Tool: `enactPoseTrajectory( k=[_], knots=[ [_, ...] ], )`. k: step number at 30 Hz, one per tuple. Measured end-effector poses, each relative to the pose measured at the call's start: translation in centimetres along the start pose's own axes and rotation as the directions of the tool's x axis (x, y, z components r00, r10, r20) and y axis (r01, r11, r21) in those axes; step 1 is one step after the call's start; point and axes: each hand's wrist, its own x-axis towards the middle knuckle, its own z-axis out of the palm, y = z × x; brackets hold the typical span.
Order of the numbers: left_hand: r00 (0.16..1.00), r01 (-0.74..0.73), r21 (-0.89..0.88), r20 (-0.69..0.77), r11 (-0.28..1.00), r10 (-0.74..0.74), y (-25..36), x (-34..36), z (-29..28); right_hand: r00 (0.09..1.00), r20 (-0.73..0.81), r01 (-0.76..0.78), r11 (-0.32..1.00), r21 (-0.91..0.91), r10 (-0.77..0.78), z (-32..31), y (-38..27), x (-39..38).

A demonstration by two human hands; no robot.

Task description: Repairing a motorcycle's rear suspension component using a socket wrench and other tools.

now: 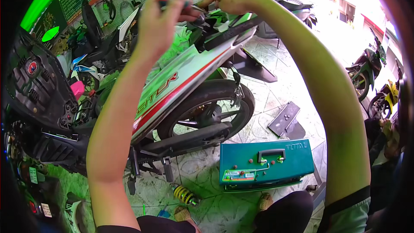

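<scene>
At the raised tail of a motorbike, my left hand [159,19] is closed around a screwdriver [174,1] with a dark, red and teal handle. Its thin metal shaft points right, toward my other hand. My right hand [226,0] reaches across from the right, with fingers curled together beside the shaft's end; what they pinch, if anything, is hidden. Below both hands lies the bike's white and red side panel [181,80], and the black rear wheel [248,103] stands beneath it. The seat area near my fingers is uncovered and shows dark parts.
A teal metal toolbox [267,168] sits on the tiled floor near my right knee. A yellow-spring shock absorber [185,195] lies by my foot. Dark flat plates [284,118] rest beyond the box. At left is a black seat underside [34,82]; parked motorbikes [366,71] stand at right.
</scene>
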Motion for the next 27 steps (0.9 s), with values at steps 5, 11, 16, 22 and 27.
enactPoseTrajectory(
  k=[5,11,16,22,27],
  knots=[
    [0.972,-0.175,0.467,0.220,0.867,0.078,-2.3,2.7,1.5,0.966,-0.249,0.118,0.981,0.156,-0.076,1.2,2.4,1.7],
    [0.972,-0.150,0.547,0.233,0.824,0.023,-4.6,2.7,0.9,0.934,-0.351,0.012,0.979,0.204,0.062,1.3,1.6,0.4],
    [0.972,-0.163,0.564,0.232,0.810,0.034,-4.9,2.9,1.2,0.923,-0.339,-0.100,0.964,0.245,0.181,-0.1,0.2,0.4],
    [0.977,-0.055,0.499,0.208,0.865,-0.057,-5.5,4.0,0.7,0.893,-0.430,-0.141,0.990,0.010,0.131,1.3,0.5,1.1],
    [0.975,-0.041,0.527,0.207,0.849,-0.081,-5.3,3.8,1.0,0.877,-0.444,-0.184,0.982,0.042,0.183,1.1,-0.9,0.1]
  ],
)
